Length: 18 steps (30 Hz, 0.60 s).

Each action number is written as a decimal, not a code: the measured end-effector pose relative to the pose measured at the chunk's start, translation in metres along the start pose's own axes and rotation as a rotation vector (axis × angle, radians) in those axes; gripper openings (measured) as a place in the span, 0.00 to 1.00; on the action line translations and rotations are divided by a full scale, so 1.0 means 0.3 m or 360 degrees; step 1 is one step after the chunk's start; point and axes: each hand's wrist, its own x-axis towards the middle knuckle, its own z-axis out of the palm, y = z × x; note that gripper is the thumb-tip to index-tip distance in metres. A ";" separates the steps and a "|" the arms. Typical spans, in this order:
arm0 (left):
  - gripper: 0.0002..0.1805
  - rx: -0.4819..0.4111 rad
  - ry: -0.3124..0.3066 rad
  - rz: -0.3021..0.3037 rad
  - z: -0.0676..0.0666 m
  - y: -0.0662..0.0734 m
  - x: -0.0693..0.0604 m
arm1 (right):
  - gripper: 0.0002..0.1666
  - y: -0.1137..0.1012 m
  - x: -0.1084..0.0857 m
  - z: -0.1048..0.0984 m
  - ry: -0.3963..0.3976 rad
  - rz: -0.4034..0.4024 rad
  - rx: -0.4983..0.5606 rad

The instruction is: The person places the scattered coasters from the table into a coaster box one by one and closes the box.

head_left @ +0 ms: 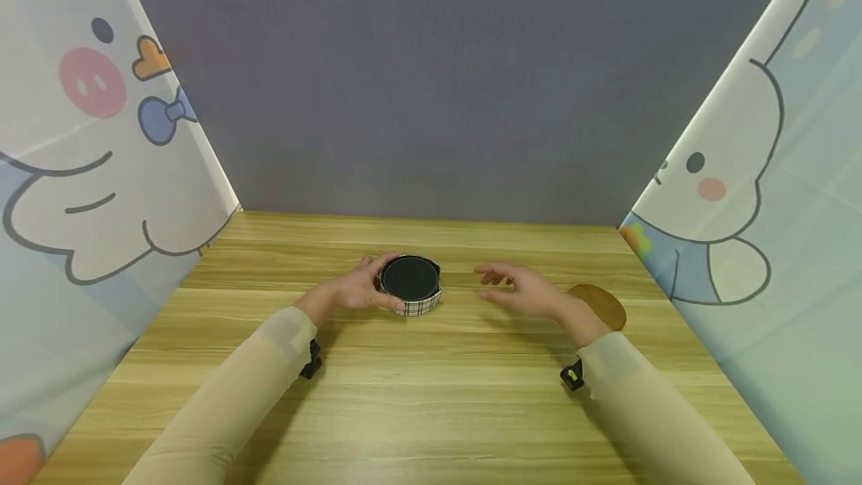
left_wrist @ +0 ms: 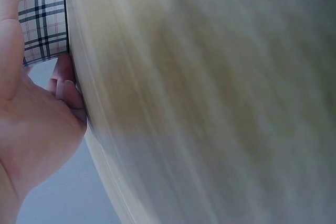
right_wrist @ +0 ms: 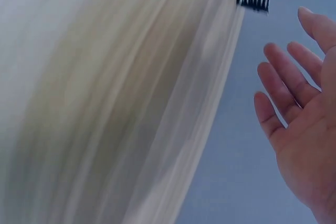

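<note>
A short round plaid box [head_left: 419, 307], white with dark lines, stands on the table, with a flat black disc-like surface [head_left: 409, 278] at its top. Its rim looks broken by a gap on the right side. My left hand [head_left: 357, 287] grips it from the left, thumb at the near side and fingers round the far side. In the left wrist view the plaid wall [left_wrist: 44, 17] shows beside that hand. My right hand [head_left: 524, 290] hovers to the right of the box, apart from it, fingers loosely bent and holding nothing. Spread fingers [right_wrist: 286, 82] show in the right wrist view.
A flat brown round piece [head_left: 598, 307] lies on the wood-grain table [head_left: 431, 410], partly behind my right wrist. A grey panel [head_left: 431, 81] rises at the back. Cartoon-printed sheets [head_left: 81, 193] enclose the left and right sides.
</note>
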 end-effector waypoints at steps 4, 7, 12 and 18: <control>0.67 -0.0002 -0.0001 0.0007 -0.002 -0.002 0.001 | 0.34 0.040 -0.068 -0.051 0.0010 0.0043 0.0004; 0.67 -0.0008 -0.0004 0.0010 -0.005 -0.003 0.000 | 0.34 0.083 -0.126 -0.086 0.0034 0.0128 0.0026; 0.68 -0.0020 -0.0014 0.0013 -0.010 0.002 -0.003 | 0.35 0.174 -0.219 -0.136 0.0100 0.0228 -0.0079; 0.68 -0.0003 -0.0014 0.0029 -0.011 0.002 -0.002 | 0.39 0.264 -0.301 -0.187 0.0167 0.0228 -0.0240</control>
